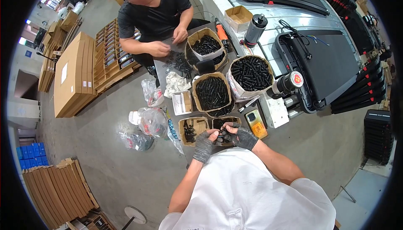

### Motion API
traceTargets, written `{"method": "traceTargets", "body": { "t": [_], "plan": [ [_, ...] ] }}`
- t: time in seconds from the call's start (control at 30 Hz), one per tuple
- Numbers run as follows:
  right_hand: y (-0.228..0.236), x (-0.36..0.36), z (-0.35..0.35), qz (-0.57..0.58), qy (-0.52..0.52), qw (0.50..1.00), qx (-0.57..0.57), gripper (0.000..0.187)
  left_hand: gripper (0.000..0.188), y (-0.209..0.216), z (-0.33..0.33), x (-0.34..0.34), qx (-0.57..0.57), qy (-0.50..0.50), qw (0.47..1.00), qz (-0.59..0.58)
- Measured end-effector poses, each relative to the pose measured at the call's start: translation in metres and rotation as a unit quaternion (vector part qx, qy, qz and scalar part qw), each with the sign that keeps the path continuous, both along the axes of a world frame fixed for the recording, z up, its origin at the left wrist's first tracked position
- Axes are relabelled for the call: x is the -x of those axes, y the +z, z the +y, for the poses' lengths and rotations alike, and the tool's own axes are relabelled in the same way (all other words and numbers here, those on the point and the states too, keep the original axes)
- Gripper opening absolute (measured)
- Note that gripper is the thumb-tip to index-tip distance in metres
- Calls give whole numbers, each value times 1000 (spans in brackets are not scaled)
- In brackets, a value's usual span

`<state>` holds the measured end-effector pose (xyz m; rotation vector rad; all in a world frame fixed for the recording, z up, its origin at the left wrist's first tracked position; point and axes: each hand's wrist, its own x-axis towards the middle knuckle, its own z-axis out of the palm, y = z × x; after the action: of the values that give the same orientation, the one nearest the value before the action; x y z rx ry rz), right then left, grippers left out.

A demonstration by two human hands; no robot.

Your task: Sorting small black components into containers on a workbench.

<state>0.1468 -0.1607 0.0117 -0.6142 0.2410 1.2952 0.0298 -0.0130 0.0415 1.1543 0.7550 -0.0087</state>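
Observation:
My left hand [205, 146] and my right hand [244, 137], both in grey fingerless gloves, meet close to my body. Between their pinched fingertips is a small black bolt [221, 131], partly hidden by the fingers. Right beneath them stands a small open carton [239, 120] of small black parts. To its left, another small carton [200, 125] holds several loose black bolts. Just beyond is a larger bag-lined box [196, 88] full of black bolts. A phone [256, 124] in a yellowish case lies right of my right hand.
A co-worker [157, 16] handles small black parts across the table, beside more bolt-filled boxes [191, 41]. An orange-and-black power tool [221, 35] lies near them. On the right, a metal roller bench [275, 108] carries large black panels [329, 68]. Plastic bags [152, 123] are at the left.

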Motion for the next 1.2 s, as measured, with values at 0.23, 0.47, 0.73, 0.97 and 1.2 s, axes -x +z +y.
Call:
{"method": "traceTargets", "body": {
  "t": [0.23,0.47,0.73,0.97,1.2],
  "plan": [
    [3,-3,-3,-10,36,999,19,23,26,-2,6,-2,-1,-27,1000,6],
    [3,-1,0,-79,20,994,68,23,27,3,7,-6,-3,-13,1000,14],
    [5,0,0,-105,30,988,109,20,19,5,7,-7,-109,-22,993,-44],
    [8,-1,1,-226,51,964,129,21,25,16,9,-4,-127,-28,991,-11],
    [4,-1,1,-126,-6,990,67,22,22,15,5,-8,-176,-45,983,-23]
  ]
}}
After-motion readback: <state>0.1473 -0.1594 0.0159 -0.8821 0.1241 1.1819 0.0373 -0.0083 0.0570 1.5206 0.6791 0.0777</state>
